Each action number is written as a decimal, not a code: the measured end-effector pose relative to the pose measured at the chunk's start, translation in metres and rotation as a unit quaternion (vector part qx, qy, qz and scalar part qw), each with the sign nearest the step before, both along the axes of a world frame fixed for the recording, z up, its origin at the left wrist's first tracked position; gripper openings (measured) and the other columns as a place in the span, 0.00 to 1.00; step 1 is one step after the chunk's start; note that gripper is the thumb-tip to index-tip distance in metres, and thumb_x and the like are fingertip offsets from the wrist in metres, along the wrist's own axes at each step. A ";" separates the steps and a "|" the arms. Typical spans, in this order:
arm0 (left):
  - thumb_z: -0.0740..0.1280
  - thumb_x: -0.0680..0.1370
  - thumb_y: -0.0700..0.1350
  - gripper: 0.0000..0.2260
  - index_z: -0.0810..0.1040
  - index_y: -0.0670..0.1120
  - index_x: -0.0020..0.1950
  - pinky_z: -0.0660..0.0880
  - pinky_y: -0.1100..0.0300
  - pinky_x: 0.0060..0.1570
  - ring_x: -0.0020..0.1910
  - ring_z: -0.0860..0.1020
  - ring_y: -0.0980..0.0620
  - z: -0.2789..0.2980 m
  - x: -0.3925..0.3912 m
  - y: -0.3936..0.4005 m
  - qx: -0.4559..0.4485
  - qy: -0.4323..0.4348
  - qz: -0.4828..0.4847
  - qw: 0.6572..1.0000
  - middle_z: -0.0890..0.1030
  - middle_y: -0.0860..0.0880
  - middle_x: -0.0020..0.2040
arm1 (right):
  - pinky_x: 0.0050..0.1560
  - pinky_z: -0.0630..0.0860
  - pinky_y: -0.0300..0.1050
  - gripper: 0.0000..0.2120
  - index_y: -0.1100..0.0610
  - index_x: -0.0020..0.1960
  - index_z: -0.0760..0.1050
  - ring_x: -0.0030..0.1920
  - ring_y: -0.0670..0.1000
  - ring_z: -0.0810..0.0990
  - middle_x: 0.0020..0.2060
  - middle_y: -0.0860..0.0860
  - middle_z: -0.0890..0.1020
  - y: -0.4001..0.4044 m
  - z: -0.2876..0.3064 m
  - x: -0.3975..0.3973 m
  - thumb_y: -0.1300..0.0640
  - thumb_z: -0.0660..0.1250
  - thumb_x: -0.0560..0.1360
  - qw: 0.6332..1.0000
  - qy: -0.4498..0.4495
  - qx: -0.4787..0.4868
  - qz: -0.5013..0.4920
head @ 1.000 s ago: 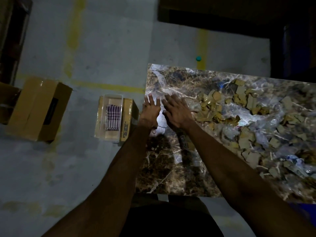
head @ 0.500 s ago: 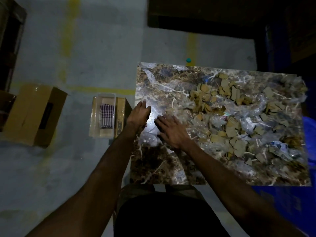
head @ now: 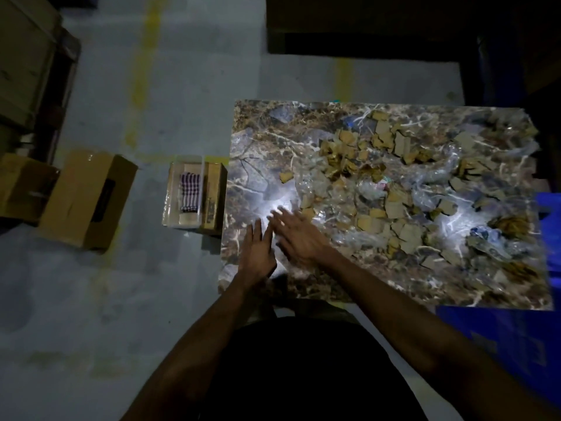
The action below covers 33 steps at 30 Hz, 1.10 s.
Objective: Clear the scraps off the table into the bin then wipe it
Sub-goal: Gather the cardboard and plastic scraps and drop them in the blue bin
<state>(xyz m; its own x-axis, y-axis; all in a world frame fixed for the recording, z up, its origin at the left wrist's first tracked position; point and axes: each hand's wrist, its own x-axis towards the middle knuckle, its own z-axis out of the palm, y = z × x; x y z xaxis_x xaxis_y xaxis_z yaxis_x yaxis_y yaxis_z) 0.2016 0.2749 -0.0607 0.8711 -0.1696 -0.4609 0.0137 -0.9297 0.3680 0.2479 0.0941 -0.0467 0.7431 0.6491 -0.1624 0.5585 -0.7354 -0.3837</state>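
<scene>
A brown marble-patterned table [head: 258,147] carries several cardboard scraps [head: 397,208] and crumpled clear plastic wrap [head: 437,174] across its middle and right. My left hand [head: 258,250] lies flat with straight fingers near the table's left front corner. My right hand [head: 299,235] is spread flat just right of it, fingers pointing left, next to the nearest scraps. Neither hand holds anything. A blue bin [head: 516,344] sits at the table's right front, partly cut off by the frame.
A small cardboard box [head: 212,196] with a clear tray holding a checked cloth [head: 189,192] stands on the floor against the table's left edge. Larger cardboard boxes [head: 88,199] lie further left. Dark furniture stands behind the table.
Both hands have slid toward me along the table's left side, and my view has shifted so more of the table's right end and the blue bin show.
</scene>
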 end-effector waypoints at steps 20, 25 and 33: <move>0.65 0.81 0.46 0.34 0.53 0.45 0.84 0.57 0.42 0.79 0.82 0.49 0.32 0.013 -0.086 -0.037 0.002 0.026 -0.031 0.999 0.47 0.35 0.83 | 0.81 0.47 0.55 0.30 0.50 0.85 0.45 0.84 0.52 0.45 0.84 0.48 0.47 -0.088 -0.019 -0.136 0.43 0.50 0.88 0.997 0.048 -0.058 0.031; 0.64 0.82 0.48 0.35 0.50 0.47 0.85 0.54 0.38 0.78 0.82 0.44 0.30 0.007 -0.101 -0.050 0.028 0.026 -0.046 0.998 0.41 0.35 0.83 | 0.81 0.45 0.59 0.31 0.44 0.84 0.38 0.84 0.53 0.43 0.83 0.44 0.41 -0.102 -0.017 -0.133 0.36 0.42 0.85 0.991 0.083 -0.101 0.009; 0.64 0.82 0.47 0.32 0.54 0.46 0.84 0.56 0.38 0.78 0.82 0.48 0.31 0.005 -0.108 -0.072 0.007 0.029 -0.009 1.000 0.46 0.34 0.83 | 0.80 0.58 0.61 0.34 0.54 0.84 0.56 0.83 0.57 0.56 0.83 0.54 0.60 -0.121 -0.001 -0.130 0.36 0.42 0.85 0.993 0.104 -0.039 -0.050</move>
